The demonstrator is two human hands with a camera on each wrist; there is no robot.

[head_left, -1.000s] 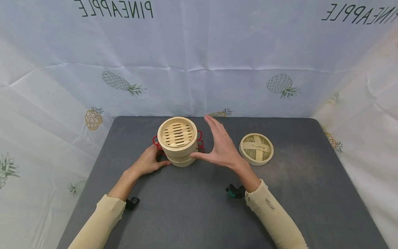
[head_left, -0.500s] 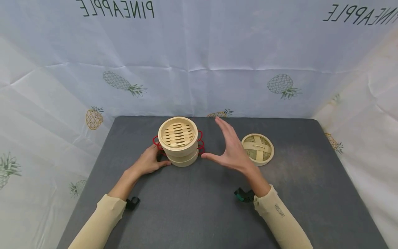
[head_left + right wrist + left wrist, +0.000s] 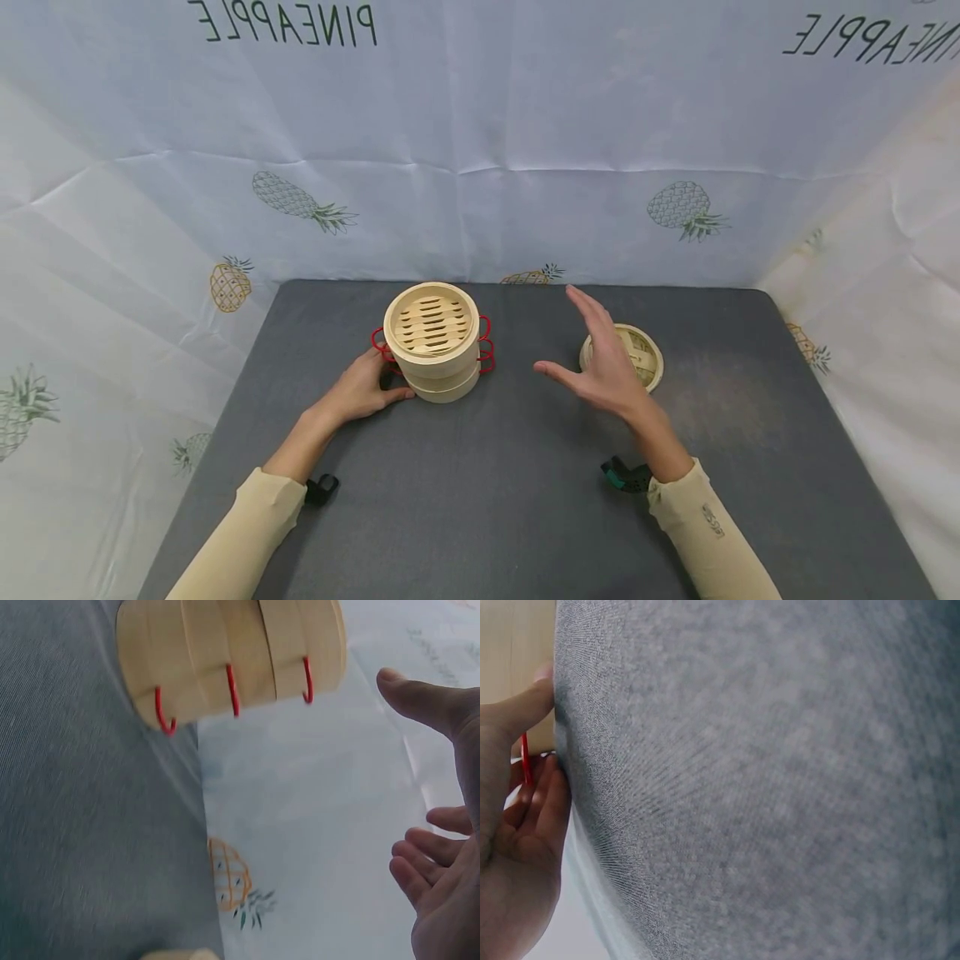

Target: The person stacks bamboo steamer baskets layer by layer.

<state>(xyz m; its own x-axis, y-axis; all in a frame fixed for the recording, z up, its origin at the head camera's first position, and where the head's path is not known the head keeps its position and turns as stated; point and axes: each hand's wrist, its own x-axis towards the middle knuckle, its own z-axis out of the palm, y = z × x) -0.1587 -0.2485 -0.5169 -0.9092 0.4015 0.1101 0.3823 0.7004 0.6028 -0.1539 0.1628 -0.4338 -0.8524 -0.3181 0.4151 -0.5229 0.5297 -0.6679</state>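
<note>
A stack of round bamboo steamer baskets point(image 3: 441, 367), with red loops on its sides, stands left of the table's middle. Its slatted top lies uncovered. My left hand point(image 3: 358, 387) holds the lowest part of the stack from the left, thumb at the front and fingers behind. The left wrist view shows the thumb against the bamboo wall point(image 3: 510, 652) beside a red loop. Apart from the stack, my right hand point(image 3: 609, 379) hovers with thumb and fingers spread, holding nothing. Behind it, partly covered, lies the woven bamboo lid point(image 3: 647, 358).
The grey table point(image 3: 480, 508) ends at the back against a white curtain point(image 3: 480, 217) printed with pineapples. More of this cloth hangs at both sides. A black band point(image 3: 624, 475) shows at the right wrist, another point(image 3: 322, 489) at the left.
My right hand has moved away from the stack toward the right, and now covers part of the lid. The left hand and the stack have kept their places.
</note>
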